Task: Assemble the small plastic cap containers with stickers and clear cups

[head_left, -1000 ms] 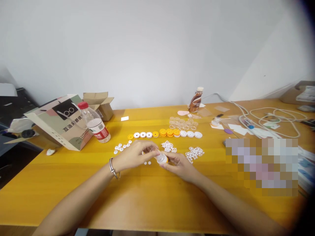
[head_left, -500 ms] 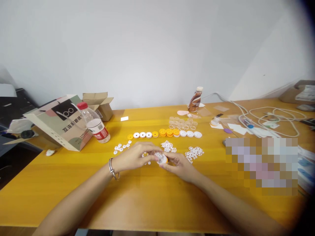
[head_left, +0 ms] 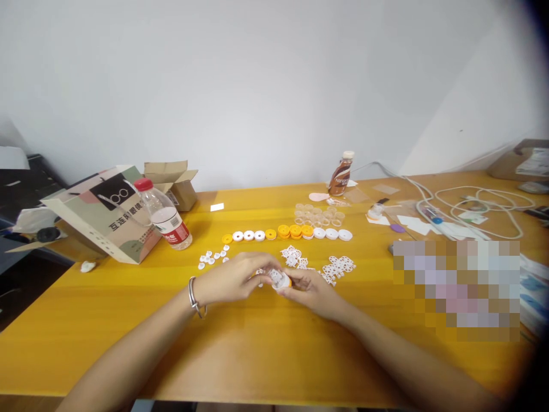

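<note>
Both hands hold a small clear plastic container with a white and orange base (head_left: pixel 280 280) above the table. My left hand (head_left: pixel 243 278) is closed on its clear end, thumb in front. The fingers and thumb of my right hand (head_left: pixel 315 293) pinch the base from the right. Just behind lie white openwork plastic pieces (head_left: pixel 293 256), with another pile of white openwork pieces (head_left: pixel 338 266) farther right. Small white round parts (head_left: pixel 210 257) are scattered to the left. Beyond the hands runs a row of orange and white discs (head_left: pixel 295 231). Clear plastic cups (head_left: pixel 319 214) stand behind that row.
On the left are a paper bag (head_left: pixel 115 212), a red-capped bottle (head_left: pixel 165 217) and a cardboard box (head_left: pixel 180 186). A brown drink bottle (head_left: pixel 341 176) stands at the back. To the right lie a clear-topped container (head_left: pixel 376 213), papers, a purple piece (head_left: pixel 397 228) and a white cable (head_left: pixel 476 191).
The container has tilted slightly and shifted a little left and down between the hands. My left hand has moved slightly with it; both hands still grip it.
</note>
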The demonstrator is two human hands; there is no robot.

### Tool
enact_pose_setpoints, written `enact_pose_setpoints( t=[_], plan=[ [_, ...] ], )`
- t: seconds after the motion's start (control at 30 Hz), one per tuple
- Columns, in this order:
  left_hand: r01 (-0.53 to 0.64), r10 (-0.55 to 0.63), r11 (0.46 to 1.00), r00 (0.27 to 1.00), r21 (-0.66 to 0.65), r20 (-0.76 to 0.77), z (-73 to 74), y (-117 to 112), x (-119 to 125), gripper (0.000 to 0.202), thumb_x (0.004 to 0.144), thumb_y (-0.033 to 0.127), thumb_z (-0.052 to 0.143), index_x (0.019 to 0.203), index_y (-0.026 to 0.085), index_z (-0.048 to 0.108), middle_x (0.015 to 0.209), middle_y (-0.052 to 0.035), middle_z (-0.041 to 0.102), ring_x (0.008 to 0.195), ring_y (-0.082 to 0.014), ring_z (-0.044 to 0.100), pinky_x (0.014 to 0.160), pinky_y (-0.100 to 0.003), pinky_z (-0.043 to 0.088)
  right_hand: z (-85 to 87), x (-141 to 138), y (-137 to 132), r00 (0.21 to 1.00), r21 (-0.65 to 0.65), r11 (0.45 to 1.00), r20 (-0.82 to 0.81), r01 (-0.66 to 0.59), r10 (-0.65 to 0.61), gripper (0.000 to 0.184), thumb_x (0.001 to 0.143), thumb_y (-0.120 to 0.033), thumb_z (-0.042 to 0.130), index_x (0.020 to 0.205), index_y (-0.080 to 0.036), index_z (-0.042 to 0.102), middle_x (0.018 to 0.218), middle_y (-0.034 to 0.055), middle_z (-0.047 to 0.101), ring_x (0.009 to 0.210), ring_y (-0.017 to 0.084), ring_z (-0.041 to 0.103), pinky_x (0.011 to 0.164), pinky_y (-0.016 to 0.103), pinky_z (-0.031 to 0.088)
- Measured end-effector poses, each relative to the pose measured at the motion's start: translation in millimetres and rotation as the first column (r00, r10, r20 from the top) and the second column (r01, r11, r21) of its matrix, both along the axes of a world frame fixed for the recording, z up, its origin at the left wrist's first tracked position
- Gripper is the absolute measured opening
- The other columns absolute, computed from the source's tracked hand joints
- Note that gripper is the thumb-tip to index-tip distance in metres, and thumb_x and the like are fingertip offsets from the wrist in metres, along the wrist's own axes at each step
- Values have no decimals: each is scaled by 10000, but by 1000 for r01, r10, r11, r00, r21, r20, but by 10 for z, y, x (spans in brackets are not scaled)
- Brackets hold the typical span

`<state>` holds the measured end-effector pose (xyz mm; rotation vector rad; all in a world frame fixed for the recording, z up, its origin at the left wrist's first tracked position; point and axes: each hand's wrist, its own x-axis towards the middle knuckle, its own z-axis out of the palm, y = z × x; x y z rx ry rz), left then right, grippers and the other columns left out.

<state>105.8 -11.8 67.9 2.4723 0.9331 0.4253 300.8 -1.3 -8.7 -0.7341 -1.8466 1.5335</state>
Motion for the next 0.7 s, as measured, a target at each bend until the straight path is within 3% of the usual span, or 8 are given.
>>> enact_pose_setpoints(
  t=[0.17, 0.27, 0.33, 0.4, 0.47, 0.57, 0.63, 0.7],
  plan=[
    [184, -178, 978, 982, -97, 65, 98, -5, -45, 277, 844, 135, 388, 1103, 202, 456, 1157, -56, 519, 1043, -130, 490, 898, -284, 397, 19, 26, 4, 993, -147, 984, -81, -99, 88, 220, 711, -344, 590, 770, -134, 621, 720, 13, 594, 669, 114, 526, 647, 238, 406],
    [83, -80, 994, 996, -66, 40, 88, -15, -49, 396, 816, 260, 477, 1196, 212, 377, 1229, -82, 452, 1107, -176, 442, 931, -327, 373, 60, 19, 5, 993, -108, 991, -95, -79, 69, 218, 712, -337, 592, 811, -144, 614, 731, 1, 576, 679, 107, 506, 660, 234, 394],
    [-46, 47, 998, 999, -30, 21, 51, -17, -36, 431, 796, 344, 501, 1188, 205, 391, 1157, -90, 504, 1005, -186, 509, 860, -333, 421, 78, 9, 4, 993, -86, 993, -91, -80, 72, 229, 726, -339, 577, 855, -152, 609, 753, -3, 568, 688, 104, 495, 670, 232, 388],
    [-126, 126, 992, 992, -23, 2, 19, -12, -22, 333, 817, 369, 457, 1099, 192, 469, 993, -69, 585, 836, -161, 564, 753, -311, 459, 75, 1, 4, 994, -81, 993, -77, -82, 76, 242, 736, -341, 566, 884, -153, 606, 765, -4, 564, 695, 104, 490, 672, 231, 386],
    [-81, 81, 996, 997, -44, 0, 10, -1, -20, 253, 842, 329, 424, 1037, 193, 510, 923, -49, 605, 795, -143, 567, 735, -296, 459, 57, -6, 2, 995, -81, 993, -67, -80, 75, 252, 736, -339, 565, 899, -150, 604, 761, -3, 563, 698, 107, 492, 674, 232, 386],
    [83, -81, 994, 996, -65, 31, 24, 19, -43, 278, 824, 275, 467, 1098, 237, 484, 1114, -53, 535, 987, -160, 512, 860, -322, 412, 36, -13, -2, 996, -79, 994, -63, -74, 69, 267, 734, -341, 564, 923, -157, 603, 776, 0, 575, 713, 117, 503, 690, 246, 393],
    [45, -42, 997, 998, -65, 45, 25, 31, -61, 378, 786, 311, 523, 1151, 251, 441, 1167, -61, 499, 1020, -175, 495, 866, -332, 411, 36, -15, -4, 996, -69, 996, -64, -65, 61, 269, 736, -346, 559, 932, -168, 604, 811, 4, 586, 740, 126, 510, 711, 255, 396],
    [-74, 77, 994, 996, -75, 40, 16, 40, -70, 396, 779, 354, 524, 1145, 225, 443, 1063, -68, 559, 905, -168, 550, 782, -316, 452, 36, -14, -2, 997, -58, 997, -55, -57, 54, 261, 739, -347, 553, 927, -173, 608, 818, 2, 588, 738, 126, 512, 708, 252, 397]
  ],
)
